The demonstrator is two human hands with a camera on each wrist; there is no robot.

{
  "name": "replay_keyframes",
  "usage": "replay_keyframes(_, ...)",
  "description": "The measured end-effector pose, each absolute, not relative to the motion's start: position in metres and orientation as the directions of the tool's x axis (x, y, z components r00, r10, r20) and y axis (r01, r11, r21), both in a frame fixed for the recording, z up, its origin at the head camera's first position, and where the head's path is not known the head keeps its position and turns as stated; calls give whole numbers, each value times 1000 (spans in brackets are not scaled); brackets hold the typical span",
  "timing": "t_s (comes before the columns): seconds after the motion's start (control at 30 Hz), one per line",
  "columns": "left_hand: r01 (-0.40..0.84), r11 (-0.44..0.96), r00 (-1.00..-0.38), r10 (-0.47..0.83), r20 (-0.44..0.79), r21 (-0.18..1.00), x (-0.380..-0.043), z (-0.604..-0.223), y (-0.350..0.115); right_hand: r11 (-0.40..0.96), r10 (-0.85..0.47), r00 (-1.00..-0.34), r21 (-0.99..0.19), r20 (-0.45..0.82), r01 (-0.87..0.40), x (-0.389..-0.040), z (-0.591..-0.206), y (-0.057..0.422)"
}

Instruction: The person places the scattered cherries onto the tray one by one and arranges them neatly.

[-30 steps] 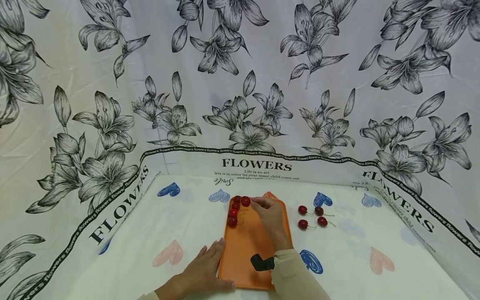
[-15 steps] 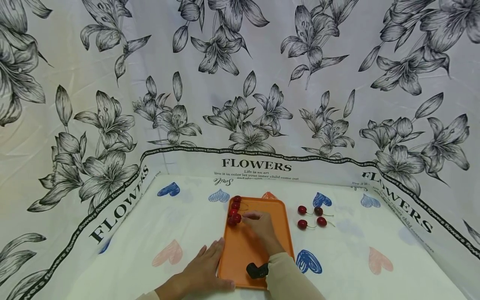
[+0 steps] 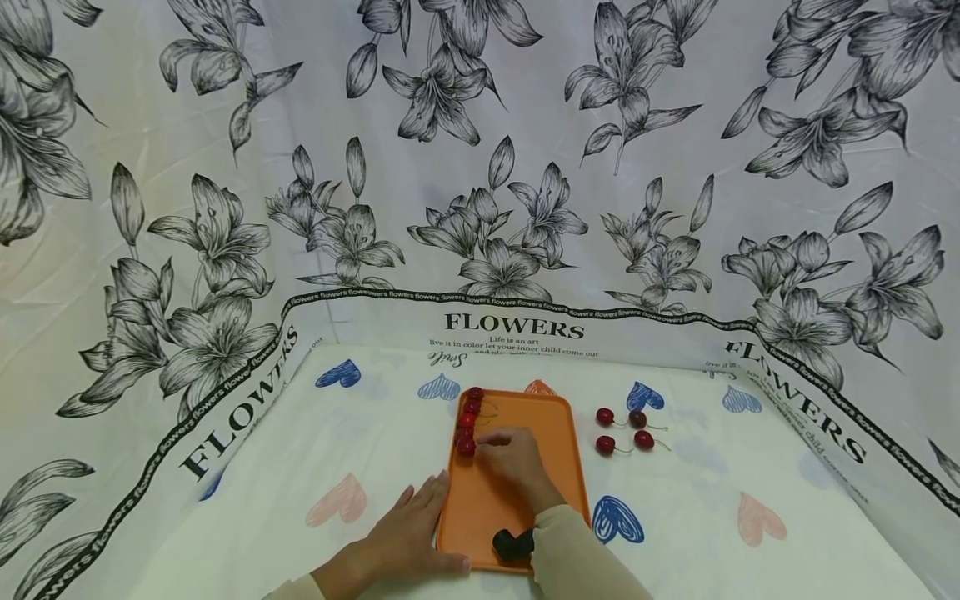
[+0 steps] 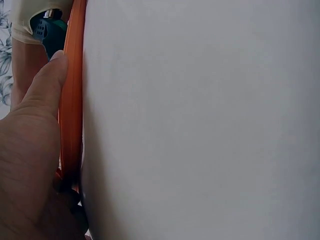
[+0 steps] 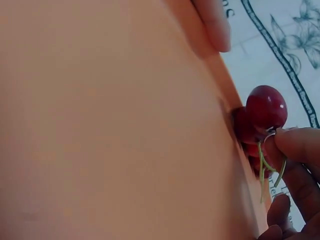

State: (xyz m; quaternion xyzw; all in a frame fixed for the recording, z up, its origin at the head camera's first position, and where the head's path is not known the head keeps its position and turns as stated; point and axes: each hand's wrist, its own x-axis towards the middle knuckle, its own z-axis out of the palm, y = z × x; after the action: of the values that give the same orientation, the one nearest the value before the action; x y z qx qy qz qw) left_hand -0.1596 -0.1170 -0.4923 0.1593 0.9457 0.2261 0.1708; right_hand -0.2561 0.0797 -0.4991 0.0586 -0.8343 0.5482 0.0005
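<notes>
My right hand [image 3: 517, 462] pinches a red cherry [image 5: 266, 106] by its stem, thumb against fingertip, over the left side of an orange tray [image 3: 551, 437]. The fruit hangs at the near end of a column of several cherries [image 3: 470, 407] lying along the tray's left rim. In the right wrist view it overlaps the cherry behind it, and thin green stems [image 5: 262, 170] show below. My left hand [image 3: 405, 533] rests against the tray's left edge with its fingers straight. Its thumb [image 4: 47, 82] lies along the near rim in the left wrist view.
Several more cherries [image 3: 605, 445] with stems lie in two rows on the white heart-printed cloth [image 3: 690, 517], right of the tray. A black wrist device [image 3: 513, 546] sits at the right sleeve, over the tray's near end. A flower-printed curtain [image 3: 495, 275] stands behind.
My right hand has brought the cherry from the tray's far end toward me, down along the column to its near end. The left hand stays in place.
</notes>
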Motion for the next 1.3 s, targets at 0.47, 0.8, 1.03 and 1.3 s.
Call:
replay_keyframes(0.47, 227, 839, -892, 382, -239, 494, -161, -492, -119, 526, -147, -978, -826, 148, -204, -257, -505, 72)
replay_keyframes(0.8, 240, 837, -889, 393, -235, 492, -159, -493, -118, 546, -145, -983, -820, 110, -173, -256, -506, 71)
replay_keyframes(1.03, 235, 841, -890, 387, -239, 487, -160, -493, -118, 535, -152, -982, -827, 108, -174, -257, -504, 74)
replay_keyframes(1.3, 226, 845, -893, 379, -244, 484, -159, -494, -117, 452, -185, -978, -876, 92, -168, -261, -491, 88)
